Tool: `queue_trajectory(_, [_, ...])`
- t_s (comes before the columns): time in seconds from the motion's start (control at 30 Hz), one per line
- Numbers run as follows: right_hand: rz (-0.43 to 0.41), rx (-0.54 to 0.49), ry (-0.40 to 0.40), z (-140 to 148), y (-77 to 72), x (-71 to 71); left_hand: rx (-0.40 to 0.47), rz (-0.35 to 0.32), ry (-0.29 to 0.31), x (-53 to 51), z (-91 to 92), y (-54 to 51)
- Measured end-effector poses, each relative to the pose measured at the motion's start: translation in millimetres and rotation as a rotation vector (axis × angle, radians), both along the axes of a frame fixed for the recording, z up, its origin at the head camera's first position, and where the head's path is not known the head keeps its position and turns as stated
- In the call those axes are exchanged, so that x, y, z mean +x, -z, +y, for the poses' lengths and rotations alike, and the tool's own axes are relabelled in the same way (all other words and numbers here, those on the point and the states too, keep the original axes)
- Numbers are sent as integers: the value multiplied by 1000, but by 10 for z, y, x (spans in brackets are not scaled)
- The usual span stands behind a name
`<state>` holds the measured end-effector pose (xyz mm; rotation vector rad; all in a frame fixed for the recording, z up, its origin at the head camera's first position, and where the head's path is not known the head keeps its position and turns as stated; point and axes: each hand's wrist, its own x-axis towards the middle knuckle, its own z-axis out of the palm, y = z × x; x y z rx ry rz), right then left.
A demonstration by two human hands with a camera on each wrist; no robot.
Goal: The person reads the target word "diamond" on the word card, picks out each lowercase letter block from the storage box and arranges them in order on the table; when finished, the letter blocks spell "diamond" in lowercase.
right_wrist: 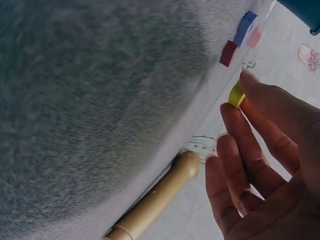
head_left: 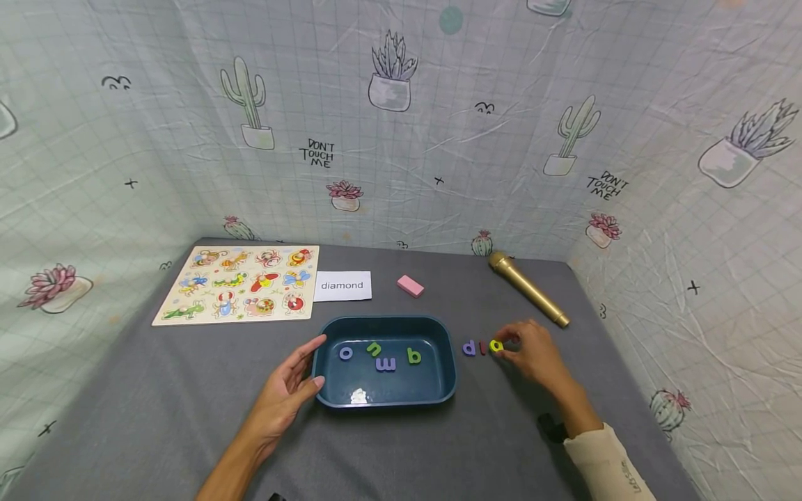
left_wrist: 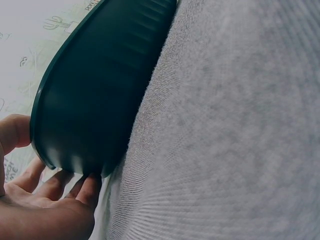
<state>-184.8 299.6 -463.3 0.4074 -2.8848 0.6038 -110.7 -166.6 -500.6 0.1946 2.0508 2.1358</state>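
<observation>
A dark teal tray [head_left: 385, 403] holds purple o [head_left: 346, 353] and m [head_left: 385, 364], and green n [head_left: 374, 349] and b [head_left: 414, 356] shapes. My left hand [head_left: 282, 400] holds its left end, thumb and fingers spread along the wall; the left wrist view shows the fingers [left_wrist: 55, 185] against the tray [left_wrist: 95, 90]. Right of the tray, a purple d [head_left: 468, 348] and a thin red letter [head_left: 482, 348] lie on the cloth. Beside them my right hand [head_left: 535, 355] pinches a yellow letter [head_left: 496, 346] between thumb and finger, also seen in the right wrist view [right_wrist: 236, 96].
Behind the tray lie a white card reading "diamond" [head_left: 342, 286] and a pink block [head_left: 410, 286]. An insect puzzle board [head_left: 241, 285] is at the back left, a gold microphone [head_left: 529, 290] at the back right. Patterned cloth hangs behind and at both sides of the grey-covered table [head_left: 401, 452].
</observation>
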Motion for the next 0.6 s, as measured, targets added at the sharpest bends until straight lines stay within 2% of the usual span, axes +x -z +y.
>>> queue_trajectory(0.37, [-150,31,30,7,48,-43,-11,-23,-4,-4,2,-6])
queue_trajectory(0.6, [-162,36,44,10,63,-79,-10,-13,-8,-13,-1,8])
